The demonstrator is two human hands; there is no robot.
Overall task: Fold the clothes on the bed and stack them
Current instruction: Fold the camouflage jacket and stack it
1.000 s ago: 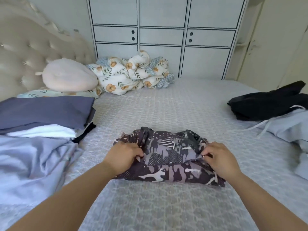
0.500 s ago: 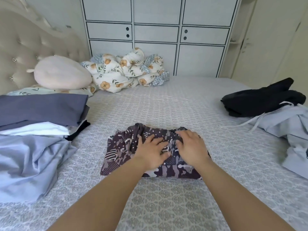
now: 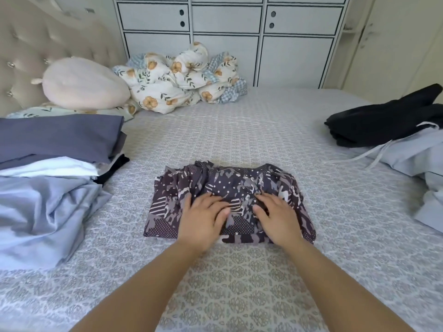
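A dark purple patterned garment [image 3: 282, 188] lies folded into a compact rectangle in the middle of the bed [image 3: 239, 135]. My left hand [image 3: 203, 216] and my right hand [image 3: 278, 219] both rest flat on top of it, side by side, fingers straight and pressing the cloth down. To the left stands a stack of folded clothes [image 3: 55, 140], dark blue on top with white below. A loose light blue garment [image 3: 40, 212] lies in front of that stack.
At the right edge lie a black garment [image 3: 383, 121] and a crumpled light blue one with drawstrings [image 3: 419, 159]. A pink cushion [image 3: 84, 85] and a floral duvet [image 3: 182, 80] sit at the headboard end. White cupboards stand behind the bed.
My hands held the garment's two sides a second ago; they have come together on its top and now press flat. The garment is folded smaller.
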